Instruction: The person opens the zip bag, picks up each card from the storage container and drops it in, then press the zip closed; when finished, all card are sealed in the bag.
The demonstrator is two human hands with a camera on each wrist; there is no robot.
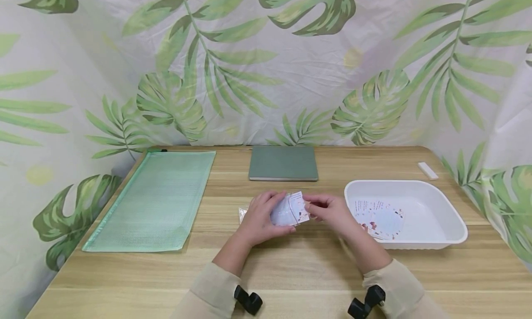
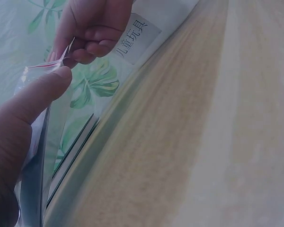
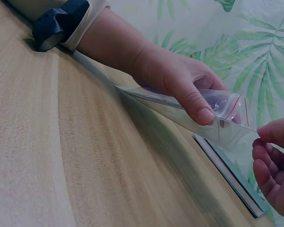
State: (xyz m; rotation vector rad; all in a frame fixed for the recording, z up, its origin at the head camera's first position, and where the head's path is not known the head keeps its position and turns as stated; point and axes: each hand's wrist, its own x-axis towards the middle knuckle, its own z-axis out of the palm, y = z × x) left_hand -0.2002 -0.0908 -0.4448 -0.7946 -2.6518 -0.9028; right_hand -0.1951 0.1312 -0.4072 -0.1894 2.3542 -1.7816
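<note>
A clear zip bag [image 1: 281, 213] with a red-striped seal lies in my left hand [image 1: 258, 221], with the thumb on its near side and the fingers on its far side. At the right end of the bag is a white printed card [image 1: 297, 207] with small red and brown pictures. My right hand [image 1: 332, 213] pinches the card's edge between thumb and index finger; its other fingers curl loosely. In the right wrist view the bag [image 3: 221, 105] is tilted above the table. How much of the card sits inside the bag cannot be told.
A white plastic bin [image 1: 428, 217] with printed cards [image 1: 380, 219] inside stands at the right. A green notebook [image 1: 283, 164] lies at the back, a green mesh zip pouch [image 1: 154, 201] at the left. A small white block [image 1: 427, 171] is behind the bin.
</note>
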